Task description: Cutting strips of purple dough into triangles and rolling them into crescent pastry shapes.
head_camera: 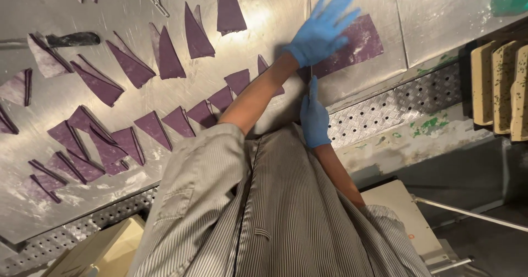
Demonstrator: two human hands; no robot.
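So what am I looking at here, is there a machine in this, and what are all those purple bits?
There is no machine: this is a person at work, filmed by one camera worn on their head and looking down, so you see their striped shirt at the bottom and both arms reaching out. Both hands wear blue gloves. The left hand lies flat, fingers spread, on a purple rectangular sheet, which looks like thin dough. The right hand has its grip closed on what seems to be a long thin blade running along the sheet's edge. The surface is a floury steel table. Spread over it are many purple triangles, some overlapping. At the far right edge stand some tan slabs; I cannot tell what they are.
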